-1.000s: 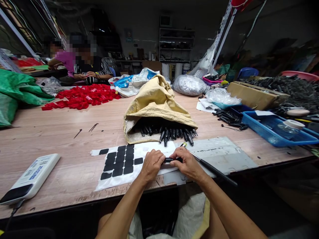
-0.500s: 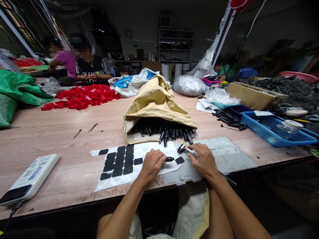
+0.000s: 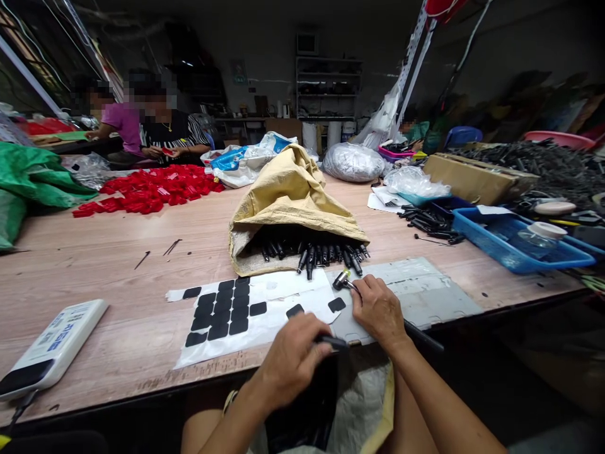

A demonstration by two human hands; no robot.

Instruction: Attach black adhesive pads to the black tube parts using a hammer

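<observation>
My left hand point(image 3: 295, 353) is closed on a black cylindrical part point(image 3: 333, 342), held over the table's front edge. My right hand point(image 3: 378, 309) grips a small hammer point(image 3: 341, 280) by its handle; the head rests near the grey board point(image 3: 428, 290). To the left lies a white sheet point(image 3: 265, 334) with rows of black rounded square pads point(image 3: 222, 315). One loose pad point(image 3: 336, 305) sits between my hands, and another pad point(image 3: 295, 310) shows just above my left hand. Behind them, a yellow sack point(image 3: 297, 195) opens toward me with black parts point(image 3: 309, 257) spilling out.
A white device point(image 3: 54, 347) lies at the left. Red pieces point(image 3: 151, 189) are piled farther back, near two seated people. At the right are a blue tray point(image 3: 515, 243) holding a jar, a cardboard box point(image 3: 467, 178) and heaps of black parts. An open sack point(image 3: 363, 403) hangs by my lap.
My left hand has moved down toward me with the black part, uncovering a pad on the sheet. My right hand has closed around the hammer's handle. The view has shifted slightly.
</observation>
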